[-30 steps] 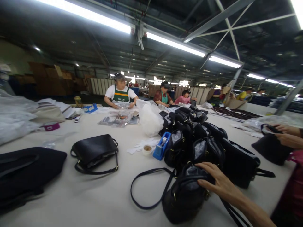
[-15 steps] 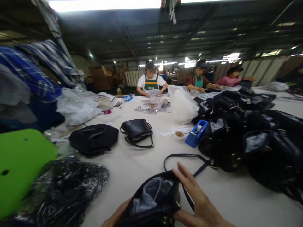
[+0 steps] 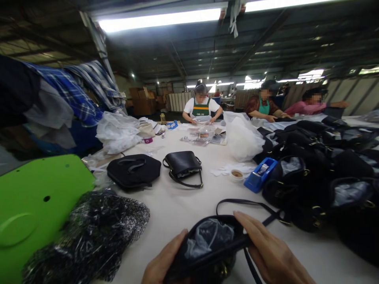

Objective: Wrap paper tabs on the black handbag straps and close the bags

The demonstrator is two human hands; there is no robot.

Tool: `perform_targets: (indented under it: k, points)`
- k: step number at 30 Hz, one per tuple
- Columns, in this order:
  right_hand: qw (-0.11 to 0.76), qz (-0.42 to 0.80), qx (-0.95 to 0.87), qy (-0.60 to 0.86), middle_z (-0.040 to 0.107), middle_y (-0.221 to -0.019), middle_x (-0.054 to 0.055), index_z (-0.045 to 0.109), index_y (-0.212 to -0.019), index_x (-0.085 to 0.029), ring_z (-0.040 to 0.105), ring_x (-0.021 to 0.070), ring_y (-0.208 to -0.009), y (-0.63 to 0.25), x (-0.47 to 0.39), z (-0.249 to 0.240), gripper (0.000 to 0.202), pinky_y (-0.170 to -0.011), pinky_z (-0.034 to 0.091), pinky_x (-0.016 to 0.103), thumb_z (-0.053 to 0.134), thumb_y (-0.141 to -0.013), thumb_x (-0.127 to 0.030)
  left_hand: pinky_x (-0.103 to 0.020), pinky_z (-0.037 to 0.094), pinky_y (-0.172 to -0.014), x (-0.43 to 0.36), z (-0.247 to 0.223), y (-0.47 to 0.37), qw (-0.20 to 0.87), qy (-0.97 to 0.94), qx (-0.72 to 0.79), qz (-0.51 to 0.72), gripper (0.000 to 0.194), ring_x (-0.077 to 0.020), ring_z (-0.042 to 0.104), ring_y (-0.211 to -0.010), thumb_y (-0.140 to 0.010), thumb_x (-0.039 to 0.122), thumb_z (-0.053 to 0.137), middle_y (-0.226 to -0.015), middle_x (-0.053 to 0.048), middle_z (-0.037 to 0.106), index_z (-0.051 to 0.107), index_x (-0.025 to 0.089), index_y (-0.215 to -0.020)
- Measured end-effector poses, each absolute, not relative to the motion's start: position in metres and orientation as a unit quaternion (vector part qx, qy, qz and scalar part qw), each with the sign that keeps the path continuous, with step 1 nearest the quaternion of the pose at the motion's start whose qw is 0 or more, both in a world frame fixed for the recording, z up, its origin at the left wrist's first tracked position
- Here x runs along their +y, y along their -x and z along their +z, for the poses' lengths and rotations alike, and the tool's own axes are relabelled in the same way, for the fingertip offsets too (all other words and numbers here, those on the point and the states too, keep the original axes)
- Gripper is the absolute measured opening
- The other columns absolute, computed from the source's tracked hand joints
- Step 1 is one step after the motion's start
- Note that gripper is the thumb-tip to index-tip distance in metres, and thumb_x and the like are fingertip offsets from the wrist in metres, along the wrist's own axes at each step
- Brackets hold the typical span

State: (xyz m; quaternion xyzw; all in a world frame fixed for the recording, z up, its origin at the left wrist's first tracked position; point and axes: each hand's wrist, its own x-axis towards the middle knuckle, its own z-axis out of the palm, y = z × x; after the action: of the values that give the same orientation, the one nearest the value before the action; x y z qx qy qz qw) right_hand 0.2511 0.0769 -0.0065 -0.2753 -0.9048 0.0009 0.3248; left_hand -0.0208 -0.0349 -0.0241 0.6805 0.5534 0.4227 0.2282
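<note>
Hands at the near edge of the tabletop [image 3: 183,205], both on one small black bag [image 3: 207,252]. Left hand [image 3: 162,264] cups the bag's left side, fingers curled around the rim; the lower part of the hand is cut off by the frame. Right hand [image 3: 269,252] lies along the bag's right rim, fingers extended and close together, thumb pressed to the side, gripping the edge. Bag mouth stands open, with crumpled clear plastic stuffing [image 3: 209,236] showing inside. Its dark strap [image 3: 245,203] loops on the tabletop just beyond. To the right, a heap of similar black bags [image 3: 319,165]. Farther off, a blue tape dispenser [image 3: 259,174], a black handbag [image 3: 183,165] and a flat black pouch [image 3: 133,171]. A green panel [image 3: 38,201] sits near left.
</note>
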Motion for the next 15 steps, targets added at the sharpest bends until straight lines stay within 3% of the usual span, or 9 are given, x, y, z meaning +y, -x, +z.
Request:
perform_targets:
  k: [4, 9, 12, 15]
  points:
    - [0.348, 0.067, -0.881, 0.312, 0.066, -0.112, 0.012, 0.051, -0.118, -0.015, 0.062, 0.0207, -0.105, -0.242, 0.089, 0.006, 0.042, -0.086, 0.054, 0.03, 0.035, -0.08, -0.005, -0.029, 0.043, -0.097, -0.028, -0.02, 0.015, 0.258, -0.666, 0.548, 0.434, 0.047, -0.0217, 0.054, -0.115, -0.083, 0.032, 0.057, -0.128, -0.001, 0.056, 0.048, 0.032, -0.13]
    - [0.346, 0.239, -0.834, 0.357, 0.069, -0.077, 0.001, 0.05, -0.109, -0.02, 0.068, 0.0147, -0.067, -0.218, 0.08, -0.005, 0.034, -0.062, 0.056, 0.023, 0.032, -0.083, -0.009, -0.027, 0.049, -0.092, -0.023, -0.005, 0.028, 0.221, -0.652, 0.591, 0.42, 0.045, -0.0212, 0.06, -0.107, -0.081, 0.035, 0.061, -0.12, 0.0, 0.062, 0.052, 0.032, -0.125]
    - [0.388, 0.242, -0.819, 0.347, 0.067, -0.082, 0.002, 0.048, -0.11, -0.021, 0.067, 0.0136, -0.072, -0.205, 0.073, -0.015, 0.033, -0.065, 0.055, 0.021, 0.032, -0.084, -0.008, -0.03, 0.049, -0.093, -0.017, 0.002, 0.035, 0.108, -0.725, 0.576, 0.362, 0.056, -0.0225, 0.059, -0.109, -0.079, 0.038, 0.063, -0.125, -0.004, 0.06, 0.044, 0.03, -0.131]
    - [0.453, 0.155, -0.815, 0.327, 0.067, -0.092, 0.006, 0.047, -0.113, -0.019, 0.066, 0.0158, -0.085, -0.195, 0.073, -0.018, 0.036, -0.074, 0.055, 0.025, 0.034, -0.083, -0.005, -0.037, 0.05, -0.091, -0.006, 0.012, 0.025, 0.003, -0.784, 0.549, 0.288, 0.063, -0.0268, 0.057, -0.11, -0.077, 0.039, 0.064, -0.127, -0.011, 0.057, 0.041, 0.022, -0.133]
